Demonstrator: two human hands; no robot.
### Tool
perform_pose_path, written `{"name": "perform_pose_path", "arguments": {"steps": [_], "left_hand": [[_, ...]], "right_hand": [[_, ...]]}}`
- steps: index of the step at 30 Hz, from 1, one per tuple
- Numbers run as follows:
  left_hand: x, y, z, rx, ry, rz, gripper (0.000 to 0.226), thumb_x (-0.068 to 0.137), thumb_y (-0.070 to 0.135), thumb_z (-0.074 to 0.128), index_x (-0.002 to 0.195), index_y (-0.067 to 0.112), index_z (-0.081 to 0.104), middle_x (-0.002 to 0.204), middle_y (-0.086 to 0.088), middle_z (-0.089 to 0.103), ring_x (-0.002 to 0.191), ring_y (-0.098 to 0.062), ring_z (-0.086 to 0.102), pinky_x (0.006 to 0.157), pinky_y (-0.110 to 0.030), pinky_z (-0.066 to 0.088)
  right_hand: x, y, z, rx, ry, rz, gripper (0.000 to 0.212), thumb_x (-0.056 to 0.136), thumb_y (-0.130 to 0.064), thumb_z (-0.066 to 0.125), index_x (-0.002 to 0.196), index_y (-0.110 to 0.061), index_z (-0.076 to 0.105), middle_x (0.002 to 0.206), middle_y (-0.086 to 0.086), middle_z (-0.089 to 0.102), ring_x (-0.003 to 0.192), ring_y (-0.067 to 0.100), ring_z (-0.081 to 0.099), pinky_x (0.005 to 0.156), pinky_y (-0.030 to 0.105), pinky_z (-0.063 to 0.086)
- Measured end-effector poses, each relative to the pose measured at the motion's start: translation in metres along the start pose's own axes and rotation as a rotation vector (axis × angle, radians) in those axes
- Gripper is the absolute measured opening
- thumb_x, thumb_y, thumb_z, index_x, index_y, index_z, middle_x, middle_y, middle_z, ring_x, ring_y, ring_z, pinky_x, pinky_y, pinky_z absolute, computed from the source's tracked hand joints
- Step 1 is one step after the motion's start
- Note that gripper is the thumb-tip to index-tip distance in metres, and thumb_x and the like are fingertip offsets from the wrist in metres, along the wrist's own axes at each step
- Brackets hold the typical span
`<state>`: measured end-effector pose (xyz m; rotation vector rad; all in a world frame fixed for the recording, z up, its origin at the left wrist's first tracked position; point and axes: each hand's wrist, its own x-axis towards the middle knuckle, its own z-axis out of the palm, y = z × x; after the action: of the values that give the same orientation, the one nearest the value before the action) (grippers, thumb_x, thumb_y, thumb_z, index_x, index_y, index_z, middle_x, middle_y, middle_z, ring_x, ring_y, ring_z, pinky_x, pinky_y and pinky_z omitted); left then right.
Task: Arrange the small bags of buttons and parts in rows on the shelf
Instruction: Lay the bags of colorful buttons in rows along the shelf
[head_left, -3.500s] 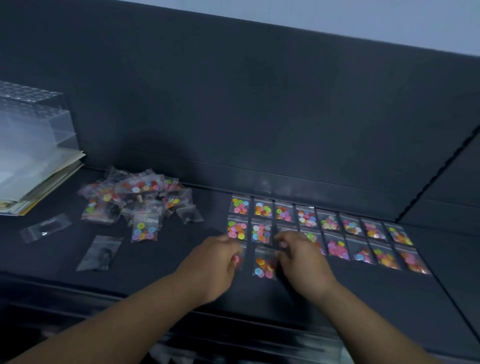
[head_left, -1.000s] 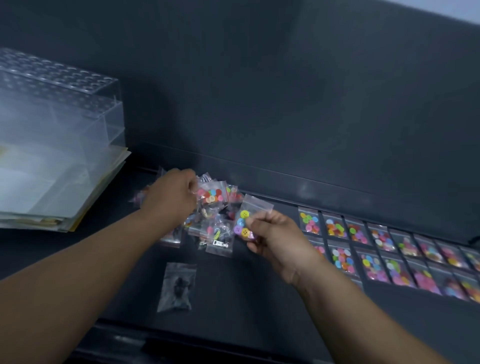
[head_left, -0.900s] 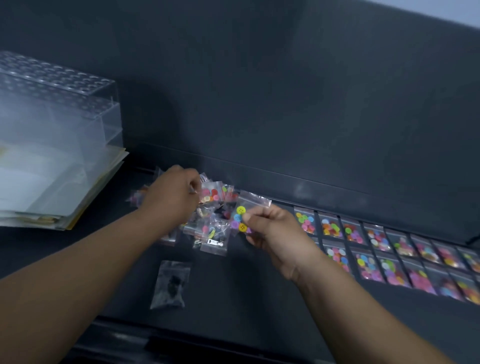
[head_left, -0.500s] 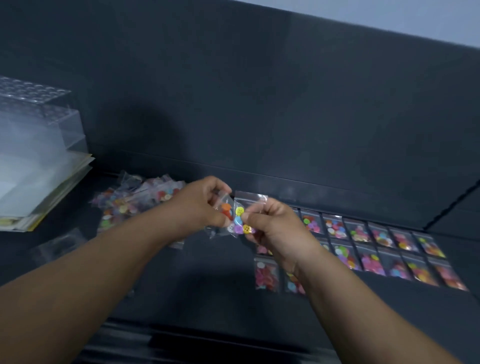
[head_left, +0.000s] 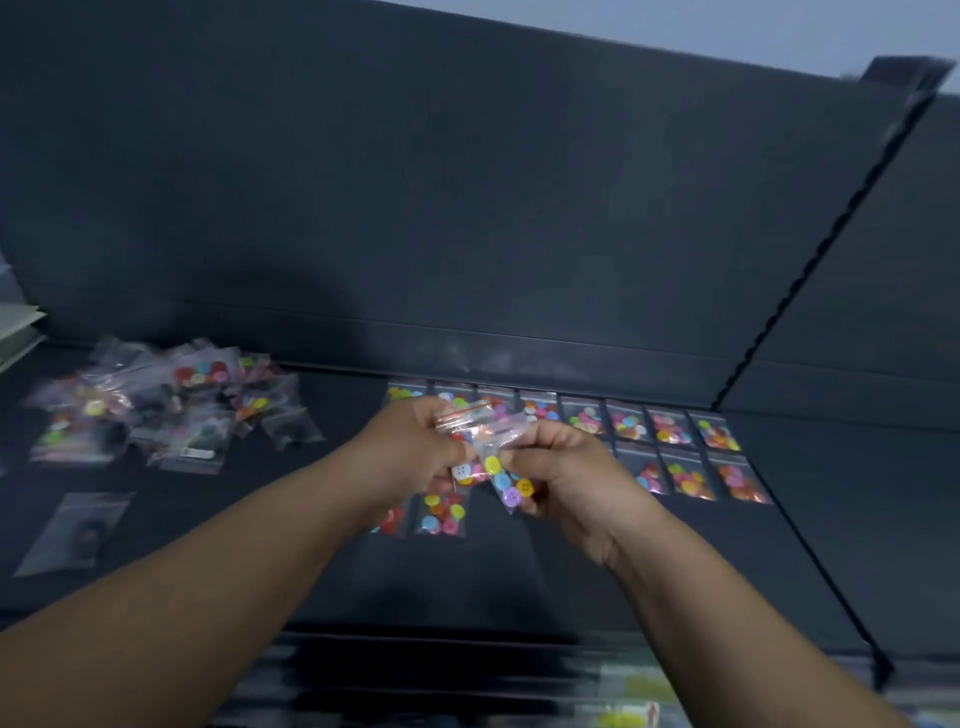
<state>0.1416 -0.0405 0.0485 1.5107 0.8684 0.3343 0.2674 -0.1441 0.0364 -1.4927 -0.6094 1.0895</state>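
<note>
Now, left hand (head_left: 415, 447): fingers curled, pinching the red-strip bag (head_left: 462, 415) by its top. It has a white button inside.
And right hand (head_left: 561, 467): fingers curled too, pinching a second bag (head_left: 506, 480) with yellow, blue and purple buttons.
Where these bags are: both up in the air, touching each other, just over the left end of the rows (head_left: 670, 431).
How the rows look: two long rows lie flat at the back of the shelf (head_left: 831, 519). A third row in front has at least two front bags (head_left: 441, 514).
How to do it well: I think the two held bags need pulling apart first. Then lay one flat beside the front bags, edges lined up. Put it down softly so the bags next to it do not slide.
Big pile (head_left: 171, 405): many bags in a heap, well to the left.
One dark bag (head_left: 78, 530): lies alone near the front left.
Some papers (head_left: 15, 327): at the far left edge.
In the way: the hands hide part of the rows, so look for the gap first.
</note>
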Motion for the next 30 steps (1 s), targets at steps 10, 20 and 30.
{"name": "perform_pose_path", "arguments": {"steps": [10, 20, 30], "left_hand": [[0.006, -0.025, 0.06, 0.544, -0.006, 0.043, 0.036, 0.082, 0.026, 0.07, 0.112, 0.02, 0.051, 0.104, -0.002, 0.06, 0.091, -0.018, 0.058, 0.08, -0.032, 0.048], [-0.008, -0.055, 0.086, 1.132, 0.001, 0.482, 0.028, 0.095, 0.026, 0.043, 0.119, 0.019, 0.057, 0.12, 0.004, 0.053, 0.117, -0.018, 0.045, 0.099, -0.031, 0.036], [-0.015, -0.064, 0.073, 1.154, -0.154, 0.464, 0.051, 0.098, 0.04, 0.04, 0.145, 0.026, 0.03, 0.158, 0.007, 0.013, 0.144, -0.011, 0.012, 0.113, -0.025, 0.006]], "right_hand": [[-0.013, 0.04, -0.077, -0.376, 0.266, 0.051, 0.011, 0.088, -0.017, 0.06, 0.079, -0.012, 0.056, 0.073, 0.006, 0.061, 0.068, 0.022, 0.058, 0.06, 0.03, 0.05], [-0.024, 0.071, -0.101, -1.311, 0.144, -0.479, 0.01, 0.085, -0.01, 0.056, 0.088, -0.01, 0.065, 0.096, 0.003, 0.061, 0.096, 0.025, 0.052, 0.075, 0.029, 0.046], [-0.008, 0.073, -0.087, -1.248, 0.066, -0.608, 0.019, 0.089, -0.016, 0.058, 0.104, -0.015, 0.069, 0.108, 0.001, 0.066, 0.103, 0.022, 0.053, 0.088, 0.019, 0.037]]}}
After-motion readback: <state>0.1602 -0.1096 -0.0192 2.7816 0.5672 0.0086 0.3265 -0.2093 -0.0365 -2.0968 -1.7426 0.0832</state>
